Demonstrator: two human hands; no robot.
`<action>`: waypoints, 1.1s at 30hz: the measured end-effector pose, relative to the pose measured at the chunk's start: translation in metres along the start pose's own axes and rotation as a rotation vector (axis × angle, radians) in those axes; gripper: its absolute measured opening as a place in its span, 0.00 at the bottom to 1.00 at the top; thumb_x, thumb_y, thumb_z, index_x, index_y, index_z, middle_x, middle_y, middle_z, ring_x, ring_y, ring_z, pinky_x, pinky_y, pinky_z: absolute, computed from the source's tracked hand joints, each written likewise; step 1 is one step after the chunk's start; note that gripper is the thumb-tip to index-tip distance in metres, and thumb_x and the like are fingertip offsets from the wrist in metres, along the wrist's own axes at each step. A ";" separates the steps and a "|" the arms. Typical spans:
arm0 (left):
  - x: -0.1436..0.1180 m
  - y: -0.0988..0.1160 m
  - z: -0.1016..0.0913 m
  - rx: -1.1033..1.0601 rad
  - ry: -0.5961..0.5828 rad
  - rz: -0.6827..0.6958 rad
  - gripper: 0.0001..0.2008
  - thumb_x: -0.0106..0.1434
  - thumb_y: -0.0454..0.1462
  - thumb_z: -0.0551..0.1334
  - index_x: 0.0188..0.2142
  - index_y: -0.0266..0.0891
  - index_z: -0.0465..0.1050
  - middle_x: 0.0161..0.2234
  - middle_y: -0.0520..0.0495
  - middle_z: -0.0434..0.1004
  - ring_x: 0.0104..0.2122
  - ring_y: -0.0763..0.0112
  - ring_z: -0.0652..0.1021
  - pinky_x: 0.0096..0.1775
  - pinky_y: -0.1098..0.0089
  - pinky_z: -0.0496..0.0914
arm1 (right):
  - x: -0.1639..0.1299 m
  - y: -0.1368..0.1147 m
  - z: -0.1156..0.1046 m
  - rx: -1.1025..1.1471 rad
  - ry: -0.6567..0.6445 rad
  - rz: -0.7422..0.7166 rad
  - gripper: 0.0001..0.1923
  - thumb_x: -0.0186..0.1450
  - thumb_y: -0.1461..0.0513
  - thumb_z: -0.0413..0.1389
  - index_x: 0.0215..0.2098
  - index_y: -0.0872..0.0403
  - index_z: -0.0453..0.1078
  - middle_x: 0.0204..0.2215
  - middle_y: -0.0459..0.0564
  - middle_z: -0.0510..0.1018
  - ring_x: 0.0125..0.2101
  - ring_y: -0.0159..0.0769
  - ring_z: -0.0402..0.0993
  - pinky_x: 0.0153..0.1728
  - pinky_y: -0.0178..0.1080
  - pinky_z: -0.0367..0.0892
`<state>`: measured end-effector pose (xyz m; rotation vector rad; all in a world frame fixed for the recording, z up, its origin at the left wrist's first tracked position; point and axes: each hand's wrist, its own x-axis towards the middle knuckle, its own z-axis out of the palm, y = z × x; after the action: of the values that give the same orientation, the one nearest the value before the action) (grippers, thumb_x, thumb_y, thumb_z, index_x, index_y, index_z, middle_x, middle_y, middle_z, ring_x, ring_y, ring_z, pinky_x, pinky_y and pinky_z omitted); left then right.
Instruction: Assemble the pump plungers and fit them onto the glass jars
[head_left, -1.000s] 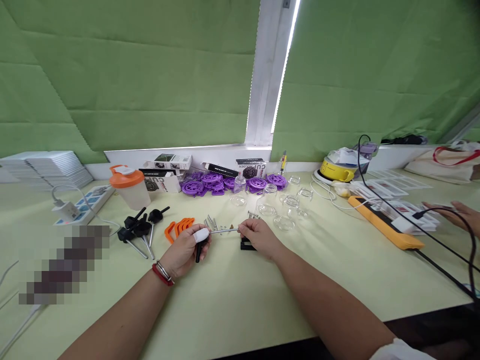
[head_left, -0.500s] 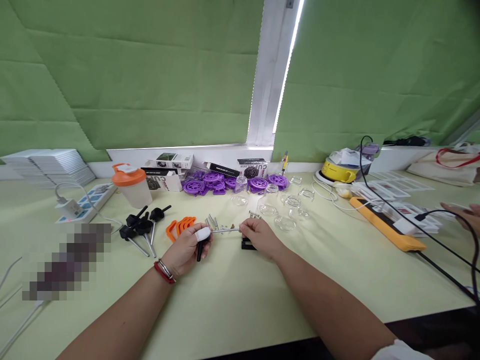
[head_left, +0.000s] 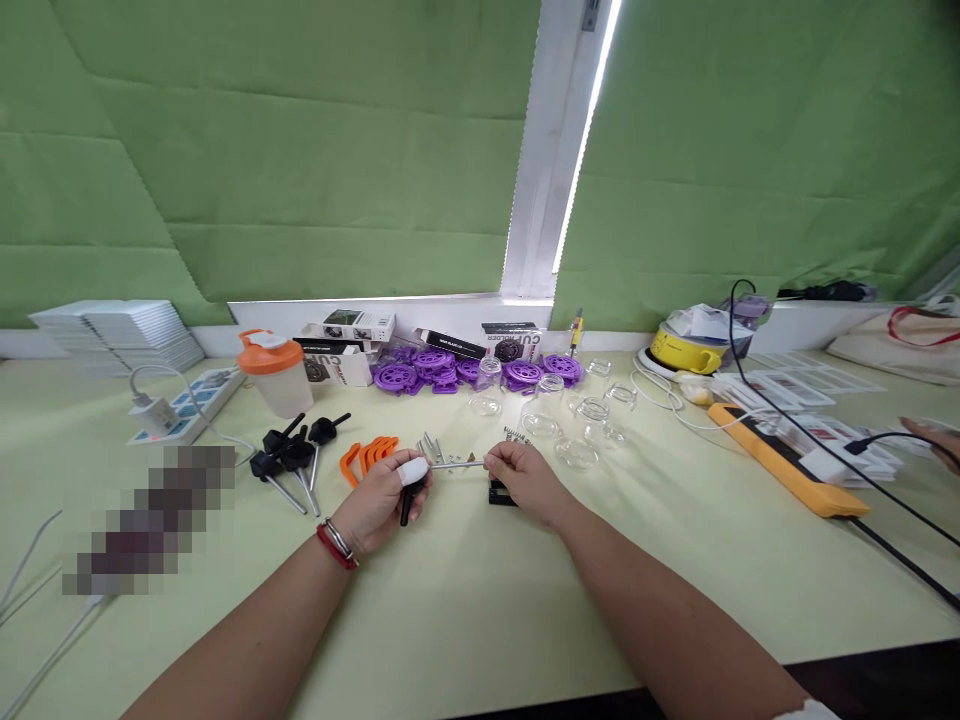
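Observation:
My left hand (head_left: 390, 500), with a white wrap on its thumb, is closed around a black plastic crank piece (head_left: 407, 505). A thin metal rod (head_left: 457, 464) runs from it to the right. At the rod's far end, my right hand (head_left: 525, 480) pinches with thumb and fingertips. A black part (head_left: 501, 494) lies on the table just under the right hand. Small metal pins (head_left: 429, 446) and springs (head_left: 516, 436) lie beyond the hands. Left of them are orange handles (head_left: 371, 455) and several black cranks with metal rods (head_left: 296, 455).
Clear glass jars (head_left: 592, 425) stand beyond my right hand. Purple wheel-shaped parts (head_left: 435, 365) are heaped before boxes (head_left: 337, 365). An orange-lidded shaker (head_left: 277, 375) stands left. An orange power strip (head_left: 787, 465) lies right; another person's hand (head_left: 934, 440) shows at the edge.
The view has shifted slightly, so everything sits a little further right. Both hands keep nearly the same hold on the crank piece and rod.

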<state>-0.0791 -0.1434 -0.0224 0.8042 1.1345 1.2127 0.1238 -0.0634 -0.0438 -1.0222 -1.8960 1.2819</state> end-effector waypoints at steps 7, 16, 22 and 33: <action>0.001 -0.001 -0.001 -0.009 -0.002 0.012 0.12 0.52 0.40 0.65 0.33 0.38 0.66 0.23 0.53 0.68 0.17 0.80 0.66 0.14 0.79 0.59 | 0.000 -0.001 0.000 0.031 0.014 -0.045 0.13 0.60 0.52 0.52 0.31 0.53 0.67 0.24 0.44 0.68 0.24 0.30 0.61 0.27 0.35 0.59; -0.003 0.000 0.001 -0.020 -0.045 0.018 0.13 0.50 0.41 0.67 0.31 0.38 0.66 0.23 0.54 0.67 0.17 0.80 0.67 0.14 0.78 0.58 | -0.001 -0.002 0.001 -0.046 -0.035 -0.021 0.20 0.63 0.49 0.47 0.20 0.53 0.60 0.16 0.41 0.57 0.18 0.28 0.50 0.20 0.34 0.50; -0.001 0.000 -0.002 -0.039 -0.027 0.009 0.12 0.52 0.41 0.66 0.32 0.38 0.65 0.23 0.54 0.68 0.17 0.80 0.66 0.14 0.78 0.58 | -0.002 -0.005 0.001 -0.061 -0.020 -0.055 0.19 0.62 0.47 0.48 0.22 0.52 0.62 0.17 0.41 0.59 0.18 0.29 0.51 0.21 0.35 0.51; -0.004 -0.002 -0.001 0.224 -0.078 0.123 0.10 0.56 0.43 0.62 0.35 0.40 0.69 0.25 0.52 0.69 0.21 0.75 0.68 0.20 0.75 0.61 | -0.001 -0.007 0.000 -0.109 0.036 -0.084 0.17 0.63 0.52 0.47 0.21 0.51 0.60 0.16 0.41 0.56 0.19 0.31 0.51 0.23 0.35 0.52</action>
<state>-0.0793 -0.1483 -0.0236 1.0949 1.1844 1.1569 0.1229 -0.0655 -0.0375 -1.0021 -1.9777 1.1155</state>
